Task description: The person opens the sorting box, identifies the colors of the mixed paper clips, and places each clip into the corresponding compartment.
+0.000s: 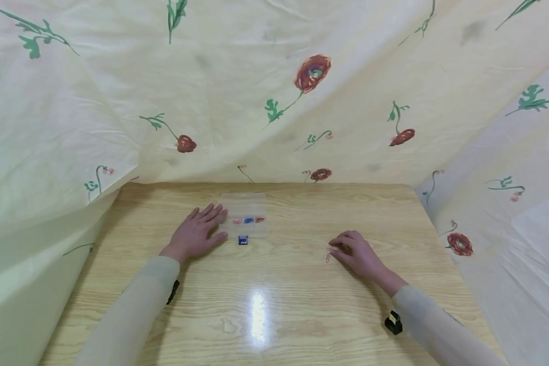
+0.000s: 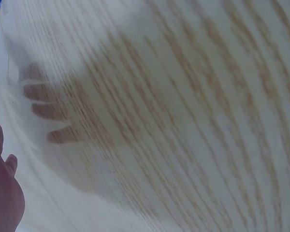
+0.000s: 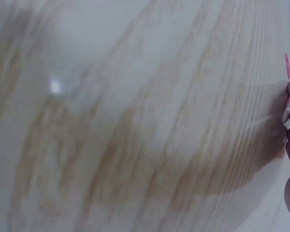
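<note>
In the head view, my left hand (image 1: 199,235) lies palm down with spread fingers at the left edge of a clear plastic box (image 1: 243,201). Small pink pieces (image 1: 237,221), blue pieces (image 1: 249,220) and red pieces (image 1: 259,220) sit side by side in the box. My right hand (image 1: 358,255) is bent low over the table at the right, its thumb and fingertips pinching a small pink paper clip. Just beyond the fingertips, another pink paper clip (image 3: 287,65) shows in the right wrist view. Part of the pinched clip is hidden by the fingers.
A small dark-blue piece (image 1: 243,240) is at the box's front edge; its kind is unclear. The wood-grain table (image 1: 293,300) carries a bright light reflection. Flower-printed cloth (image 1: 238,91) hangs behind the table and along both sides.
</note>
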The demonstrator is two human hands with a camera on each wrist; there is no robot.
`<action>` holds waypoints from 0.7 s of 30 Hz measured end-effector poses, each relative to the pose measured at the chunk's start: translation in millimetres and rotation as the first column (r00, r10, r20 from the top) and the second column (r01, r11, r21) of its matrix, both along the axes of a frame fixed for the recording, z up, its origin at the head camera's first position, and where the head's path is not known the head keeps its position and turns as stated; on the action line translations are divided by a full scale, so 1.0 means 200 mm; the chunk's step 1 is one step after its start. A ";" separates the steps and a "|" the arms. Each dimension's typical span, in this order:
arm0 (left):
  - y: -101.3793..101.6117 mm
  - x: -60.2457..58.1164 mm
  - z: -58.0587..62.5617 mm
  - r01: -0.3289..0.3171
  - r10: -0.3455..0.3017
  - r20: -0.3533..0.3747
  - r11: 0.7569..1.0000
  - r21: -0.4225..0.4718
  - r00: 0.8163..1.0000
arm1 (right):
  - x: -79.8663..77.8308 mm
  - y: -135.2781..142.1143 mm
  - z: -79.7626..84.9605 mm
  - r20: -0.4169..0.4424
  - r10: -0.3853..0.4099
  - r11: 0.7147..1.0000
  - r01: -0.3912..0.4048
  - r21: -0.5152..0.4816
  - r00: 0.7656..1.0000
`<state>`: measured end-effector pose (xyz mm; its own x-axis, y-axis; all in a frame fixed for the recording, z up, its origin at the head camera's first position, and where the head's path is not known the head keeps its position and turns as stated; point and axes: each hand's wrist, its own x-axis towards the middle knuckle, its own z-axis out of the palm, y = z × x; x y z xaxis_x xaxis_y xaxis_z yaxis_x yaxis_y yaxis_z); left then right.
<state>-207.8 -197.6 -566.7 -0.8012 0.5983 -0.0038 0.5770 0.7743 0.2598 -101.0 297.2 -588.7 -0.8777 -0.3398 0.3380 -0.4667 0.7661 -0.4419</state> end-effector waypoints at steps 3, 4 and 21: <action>0.00 0.00 0.00 0.001 -0.001 -0.003 1.000 -0.001 1.000 | 0.00 0.00 0.00 0.011 0.004 1.000 -0.004 0.005 1.000; 0.00 0.00 0.00 0.002 -0.002 -0.003 1.000 -0.002 1.000 | 0.00 0.00 0.00 0.020 0.005 1.000 -0.005 0.008 1.000; 0.00 0.00 0.00 0.004 -0.004 0.000 1.000 0.011 1.000 | 0.00 -0.04 0.05 0.097 0.059 0.992 -0.069 0.104 0.994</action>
